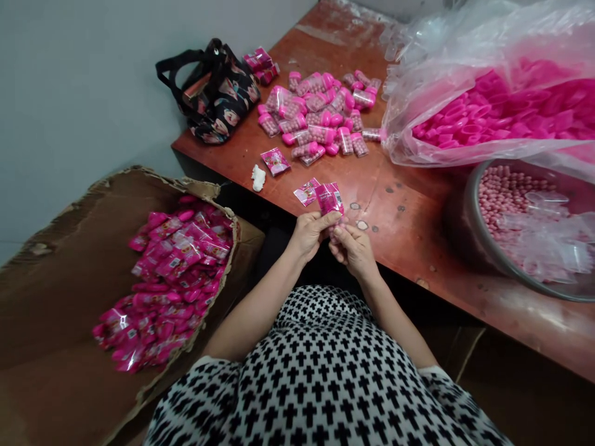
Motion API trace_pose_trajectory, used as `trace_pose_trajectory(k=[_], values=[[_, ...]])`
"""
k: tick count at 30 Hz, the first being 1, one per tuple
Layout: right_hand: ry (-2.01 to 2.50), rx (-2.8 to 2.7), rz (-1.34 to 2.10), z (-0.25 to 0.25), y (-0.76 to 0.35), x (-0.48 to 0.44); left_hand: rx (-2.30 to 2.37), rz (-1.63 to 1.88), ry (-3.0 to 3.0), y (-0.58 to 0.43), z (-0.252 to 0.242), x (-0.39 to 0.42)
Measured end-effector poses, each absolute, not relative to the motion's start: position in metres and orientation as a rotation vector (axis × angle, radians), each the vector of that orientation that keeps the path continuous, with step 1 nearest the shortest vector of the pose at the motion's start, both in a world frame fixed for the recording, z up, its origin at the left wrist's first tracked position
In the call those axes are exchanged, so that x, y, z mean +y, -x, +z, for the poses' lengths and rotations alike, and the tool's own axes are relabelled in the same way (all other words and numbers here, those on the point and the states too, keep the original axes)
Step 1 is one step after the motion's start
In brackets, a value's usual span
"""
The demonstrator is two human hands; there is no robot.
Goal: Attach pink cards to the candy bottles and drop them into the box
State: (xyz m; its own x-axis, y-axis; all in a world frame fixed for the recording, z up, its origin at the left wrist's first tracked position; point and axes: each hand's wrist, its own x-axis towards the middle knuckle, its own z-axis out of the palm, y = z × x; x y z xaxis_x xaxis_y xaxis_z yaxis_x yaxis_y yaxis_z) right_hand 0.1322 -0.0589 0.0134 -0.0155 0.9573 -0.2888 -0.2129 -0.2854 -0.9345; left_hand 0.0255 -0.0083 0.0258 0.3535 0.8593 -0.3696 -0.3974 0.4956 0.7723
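In front of my body, at the table's near edge, both hands are closed and close together. My left hand (310, 235) pinches a pink printed wrapper (330, 197) that stands up above the fingers. My right hand (354, 249) grips just below it, on what looks like a small clear bottle of pink beads, mostly covered by the fingers. Another pink printed wrapper (307, 192) lies flat on the table just behind my hands. Farther left are a single pink packet (275, 161) and a crumpled white lump (258, 178).
Many capped bead bottles (320, 134) lie heaped on the reddish table (395, 204). A plastic bag of pink caps (502, 118) and a bucket (478, 229) of beads and clear tubes stand right. Left are a floral handbag (227, 102) and a cardboard box (60, 279) holding wrapped bottles (174, 272).
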Motion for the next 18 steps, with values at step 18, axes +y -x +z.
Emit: trace_pose_trajectory(k=[18], values=[[1.272,-1.026,1.406,0.007,-0.136,-0.055,0.933,1.065,-0.675,-0.025,0.023,-0.024]])
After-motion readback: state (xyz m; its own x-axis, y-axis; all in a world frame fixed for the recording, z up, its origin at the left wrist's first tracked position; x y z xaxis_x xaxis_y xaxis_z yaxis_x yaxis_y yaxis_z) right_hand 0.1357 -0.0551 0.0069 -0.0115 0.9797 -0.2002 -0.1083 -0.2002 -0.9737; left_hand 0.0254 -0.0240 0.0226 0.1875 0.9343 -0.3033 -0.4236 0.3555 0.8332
